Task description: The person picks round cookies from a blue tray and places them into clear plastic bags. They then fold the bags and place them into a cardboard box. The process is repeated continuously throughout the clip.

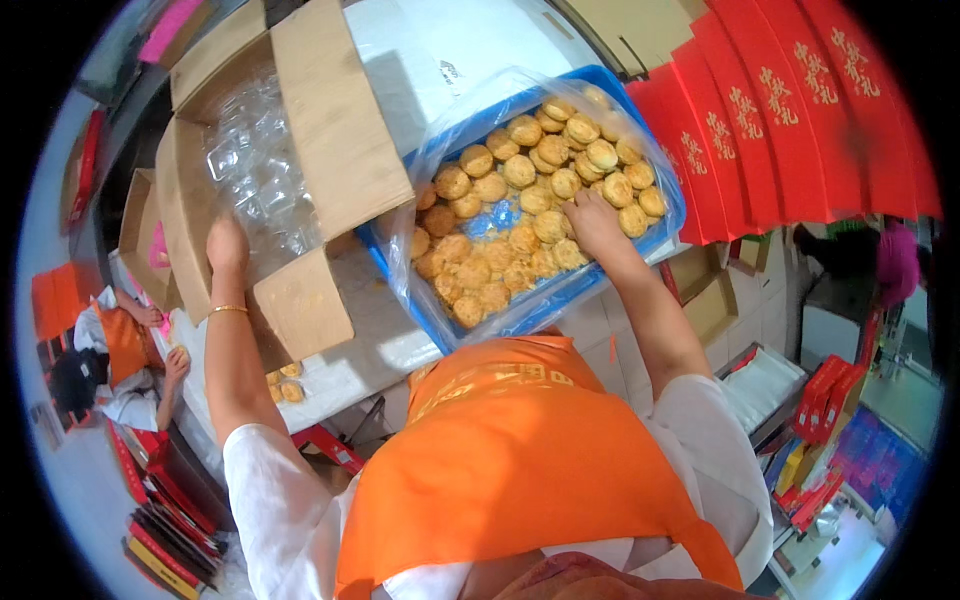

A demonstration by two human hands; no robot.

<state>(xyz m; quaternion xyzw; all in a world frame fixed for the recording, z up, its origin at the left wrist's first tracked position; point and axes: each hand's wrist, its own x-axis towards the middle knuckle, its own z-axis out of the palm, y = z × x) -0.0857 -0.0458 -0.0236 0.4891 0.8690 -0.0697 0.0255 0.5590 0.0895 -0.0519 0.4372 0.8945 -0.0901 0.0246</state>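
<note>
My right hand is down among round golden pastries in a blue plastic crate lined with a clear plastic bag. Its fingers touch the pastries; whether they grip one is hidden. To the left, my left hand reaches into an open cardboard carton, near the inner side of its wall. Clear plastic trays fill much of that carton. The left fingers are blurred and partly hidden, so what they hold is unclear. A patch of blue crate bottom shows between the pastries.
Both containers stand on a white-covered table, with a few more pastries near its edge. Red printed boxes lie in an overlapping row at right. A co-worker in an orange apron holds a pastry at far left. Another person is at far right.
</note>
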